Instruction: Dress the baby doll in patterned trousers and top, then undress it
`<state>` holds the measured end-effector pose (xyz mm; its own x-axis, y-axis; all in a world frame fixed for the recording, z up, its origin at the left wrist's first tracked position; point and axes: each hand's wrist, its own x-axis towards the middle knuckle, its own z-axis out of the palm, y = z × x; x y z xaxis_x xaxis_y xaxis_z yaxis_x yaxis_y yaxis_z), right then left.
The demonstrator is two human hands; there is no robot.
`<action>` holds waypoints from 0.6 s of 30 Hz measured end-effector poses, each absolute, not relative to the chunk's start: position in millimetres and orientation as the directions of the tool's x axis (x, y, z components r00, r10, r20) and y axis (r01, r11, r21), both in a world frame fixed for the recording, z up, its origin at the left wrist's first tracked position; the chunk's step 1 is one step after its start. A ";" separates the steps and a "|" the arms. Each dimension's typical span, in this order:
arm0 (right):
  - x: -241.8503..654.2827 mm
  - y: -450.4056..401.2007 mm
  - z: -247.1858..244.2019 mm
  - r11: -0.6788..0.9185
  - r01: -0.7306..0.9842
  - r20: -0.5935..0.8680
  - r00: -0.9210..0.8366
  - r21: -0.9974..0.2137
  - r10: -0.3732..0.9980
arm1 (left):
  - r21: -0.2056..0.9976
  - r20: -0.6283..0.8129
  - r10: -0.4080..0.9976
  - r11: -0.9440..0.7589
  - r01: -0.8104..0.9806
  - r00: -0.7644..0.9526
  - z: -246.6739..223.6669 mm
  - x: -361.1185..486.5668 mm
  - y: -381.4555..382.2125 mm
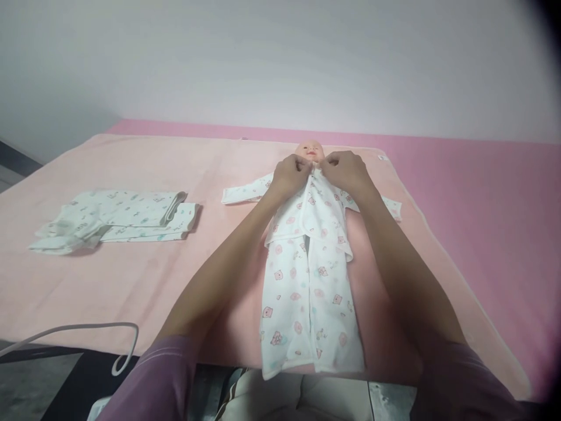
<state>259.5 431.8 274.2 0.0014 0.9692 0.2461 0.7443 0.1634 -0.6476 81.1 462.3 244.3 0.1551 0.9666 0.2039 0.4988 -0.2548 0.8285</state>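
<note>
Our left hand (291, 173) and right hand (347, 171) pinch the two sides of the neckline of the white top (310, 213), fingers closed on the cloth just below the doll's head (310, 150). The top, printed with small pink animal faces, lies over the doll with its sleeves spread to both sides, its hem overlapping matching long pants (294, 304), all on the peach blanket (144, 280) over the counter.
</note>
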 end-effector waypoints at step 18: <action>299.2 303.1 239.5 0.162 0.943 0.362 -0.049 -0.290 0.931 | 0.755 0.228 0.974 -0.183 0.630 0.010 224.9 -0.3 340.9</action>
<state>299.2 303.1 239.5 -0.0485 0.9310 0.3618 0.9433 0.1618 -0.2898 -0.3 340.9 224.9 0.0096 0.9735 0.2283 0.6300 -0.1832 0.7547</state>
